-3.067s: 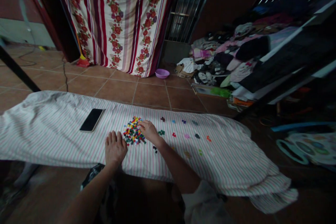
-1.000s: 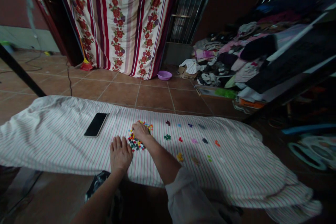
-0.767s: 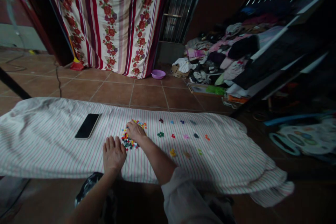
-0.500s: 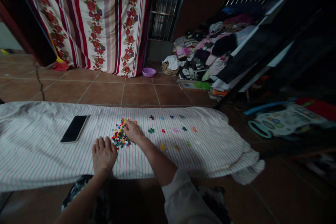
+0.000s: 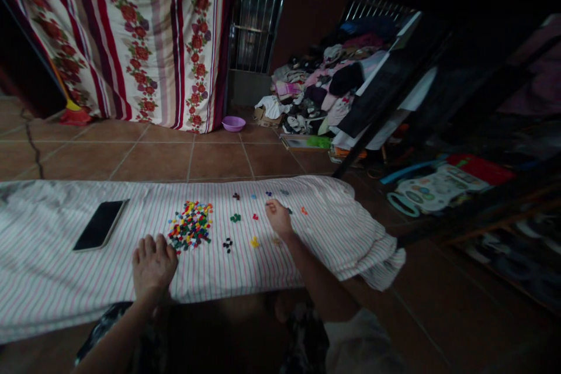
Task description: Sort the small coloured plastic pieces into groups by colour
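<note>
A mixed pile of small coloured pieces (image 5: pixel 191 225) lies on the striped cloth (image 5: pixel 210 274). My left hand (image 5: pixel 154 263) rests flat beside the pile's near left edge, fingers stretched out, holding nothing. To the right, my right hand (image 5: pixel 279 217) is over the small sorted groups, its thumb and fingers pinched together. Whatever is between those fingertips is too small to make out. Around it lie red pieces (image 5: pixel 255 217), dark blue pieces (image 5: pixel 269 193), green pieces (image 5: pixel 235 218), yellow pieces (image 5: pixel 255 242), black pieces (image 5: pixel 227 245) and orange pieces (image 5: pixel 304 210). The hand and forearm hide some groups.
A dark-screened phone (image 5: pixel 100 225) lies on the cloth at the left. Beyond, on the tiled floor, are a purple basin (image 5: pixel 234 123), a red broom (image 5: pixel 75 115) and a heap of clothes (image 5: pixel 324 85). A plastic toy (image 5: pixel 432 190) stands to the right.
My right hand has left the pile and moved right, over the sorted groups. My left hand stays flat by the pile. The whole view has shifted, uncovering the black pieces.
</note>
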